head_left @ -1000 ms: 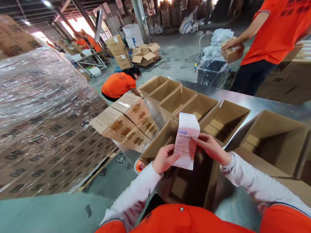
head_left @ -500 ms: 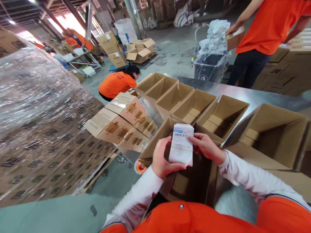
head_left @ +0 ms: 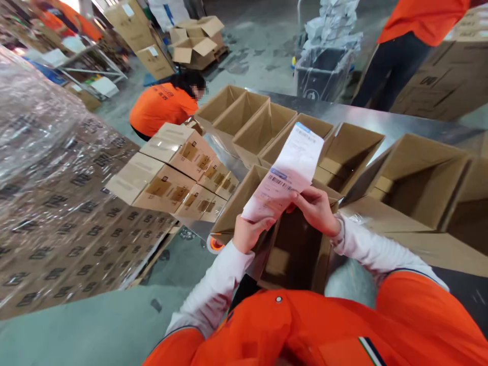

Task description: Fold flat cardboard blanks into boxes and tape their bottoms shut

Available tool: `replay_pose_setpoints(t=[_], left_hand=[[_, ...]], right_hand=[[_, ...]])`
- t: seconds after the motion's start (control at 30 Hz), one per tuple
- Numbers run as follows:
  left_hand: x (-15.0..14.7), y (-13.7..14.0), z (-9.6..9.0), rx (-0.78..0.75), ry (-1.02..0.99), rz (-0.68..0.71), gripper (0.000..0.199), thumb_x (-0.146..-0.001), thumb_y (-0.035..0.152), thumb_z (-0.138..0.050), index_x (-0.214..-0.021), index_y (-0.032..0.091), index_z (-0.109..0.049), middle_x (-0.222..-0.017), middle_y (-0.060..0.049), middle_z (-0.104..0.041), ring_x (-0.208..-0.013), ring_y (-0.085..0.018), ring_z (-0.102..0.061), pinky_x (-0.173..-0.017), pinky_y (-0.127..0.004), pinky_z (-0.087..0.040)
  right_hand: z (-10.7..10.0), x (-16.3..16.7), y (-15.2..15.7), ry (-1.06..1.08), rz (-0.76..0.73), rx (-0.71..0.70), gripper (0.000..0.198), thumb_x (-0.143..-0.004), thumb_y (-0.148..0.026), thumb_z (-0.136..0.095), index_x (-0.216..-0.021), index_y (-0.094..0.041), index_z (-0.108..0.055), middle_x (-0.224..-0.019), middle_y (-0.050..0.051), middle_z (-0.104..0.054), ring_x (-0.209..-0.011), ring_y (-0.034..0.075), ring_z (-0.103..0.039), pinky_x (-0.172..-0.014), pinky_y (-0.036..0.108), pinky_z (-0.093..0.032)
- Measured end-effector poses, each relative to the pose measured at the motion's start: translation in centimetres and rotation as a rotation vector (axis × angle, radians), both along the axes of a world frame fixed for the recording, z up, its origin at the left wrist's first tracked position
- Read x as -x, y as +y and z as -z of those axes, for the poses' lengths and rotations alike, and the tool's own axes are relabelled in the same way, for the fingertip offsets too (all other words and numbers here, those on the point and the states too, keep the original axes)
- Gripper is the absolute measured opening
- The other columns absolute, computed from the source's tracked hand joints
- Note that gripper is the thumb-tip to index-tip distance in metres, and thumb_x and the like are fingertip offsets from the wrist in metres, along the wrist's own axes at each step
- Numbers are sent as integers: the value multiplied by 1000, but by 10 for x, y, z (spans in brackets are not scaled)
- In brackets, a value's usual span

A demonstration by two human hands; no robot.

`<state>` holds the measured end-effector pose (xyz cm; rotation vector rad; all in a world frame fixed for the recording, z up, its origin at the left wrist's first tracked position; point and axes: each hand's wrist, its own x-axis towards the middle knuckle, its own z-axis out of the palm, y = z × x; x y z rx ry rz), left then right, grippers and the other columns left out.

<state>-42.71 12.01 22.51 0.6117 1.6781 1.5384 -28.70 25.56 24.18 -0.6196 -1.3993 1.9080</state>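
Observation:
My left hand is closed around the lower left end of a stack of white printed shipping labels, its thumb lying across the bottom edge. Pinched at the stack's right edge is my right hand; part of its fingers is hidden behind the paper. One label stands unfolded above the others, showing a blue strip and a barcode at its top. Both hands are over an open cardboard box, whose inside is dark. A row of open cardboard boxes stands just beyond the labels.
Small closed cartons are stacked to the left, near a film-wrapped pallet of cartons. A roll of tape sits beside the near box. One co-worker bends beyond the metal table; another person stands behind it.
The stack has tilted, and a label has unfolded upward from it. My right hand has shifted to the stack's lower right edge. The view has dipped downward.

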Motion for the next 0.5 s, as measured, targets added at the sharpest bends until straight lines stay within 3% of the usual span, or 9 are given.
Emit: replay_pose_setpoints(t=[0.17, 0.27, 0.4, 0.5], left_hand=[[5, -15, 3, -30, 1, 47, 66, -35, 56, -107, -79, 13, -83, -85, -11, -80, -84, -27, -71, -82, -38, -63], [6, -18, 2, -36, 75, 98, 56, -49, 55, -104, -82, 14, -85, -88, -11, -81, -87, -27, -74, -90, -40, -62], [5, -20, -5, -16, 193, 125, 38, -62, 49, -98, -76, 16, -86, -76, -8, -79, -70, -23, -71, -78, -38, -62], [5, -23, -4, -65, 257, 134, 45, -60, 59, -99, -60, 18, -79, -62, -6, -73, -59, -20, -65, -67, -36, -60]], right_hand=[[2, 1, -2, 17, -58, 53, 61, -75, -76, -84, -75, -17, -71, -67, 4, -70, -52, 15, -62, -50, 28, -56], [3, 1, -4, 16, -32, 49, 61, -76, -78, -83, -75, -18, -70, -68, 4, -70, -55, 17, -64, -51, 30, -57], [0, 0, -7, 47, -17, 64, 59, -73, -75, -86, -71, -19, -69, -67, 4, -69, -57, 17, -66, -52, 30, -57], [-1, 0, -5, 54, -54, 185, 59, -69, -72, -91, -74, -17, -70, -67, 3, -69, -54, 14, -63, -49, 26, -55]])
